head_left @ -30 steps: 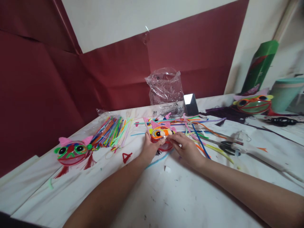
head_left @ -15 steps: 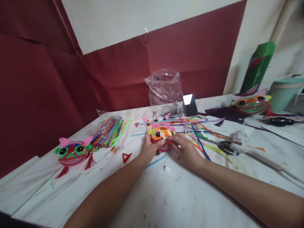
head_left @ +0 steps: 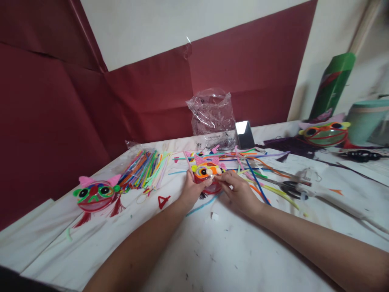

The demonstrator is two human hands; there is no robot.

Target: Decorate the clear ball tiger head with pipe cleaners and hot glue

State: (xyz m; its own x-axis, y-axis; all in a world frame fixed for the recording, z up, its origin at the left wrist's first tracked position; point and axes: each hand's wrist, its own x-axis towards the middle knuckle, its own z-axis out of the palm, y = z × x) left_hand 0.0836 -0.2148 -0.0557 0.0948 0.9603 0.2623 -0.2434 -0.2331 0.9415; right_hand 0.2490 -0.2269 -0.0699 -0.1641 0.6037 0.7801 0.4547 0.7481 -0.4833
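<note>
Between my hands is a lion-face craft (head_left: 206,172) with pink ears, a big ringed eye, an orange nose band and a red lower part. My left hand (head_left: 193,188) grips its left side, thumb across the front. My right hand (head_left: 236,187) is closed in a pinch at the middle of the face, by a small white piece (head_left: 212,177). Whether the fingertips hold that piece or only press on it is hard to see. Behind the craft lie loose pipe cleaners (head_left: 257,178) in several colours.
A finished-looking face craft (head_left: 96,194) with red tassels sits left, beside bundled pipe cleaners (head_left: 146,168). At right are scissors (head_left: 290,187), a white glue gun (head_left: 328,198) and another face craft (head_left: 323,134). A phone (head_left: 244,135) and plastic bag (head_left: 212,115) stand behind.
The view has shifted slightly, so everything sits a little further right. Both hands stay at the craft in nearly the same pose.
</note>
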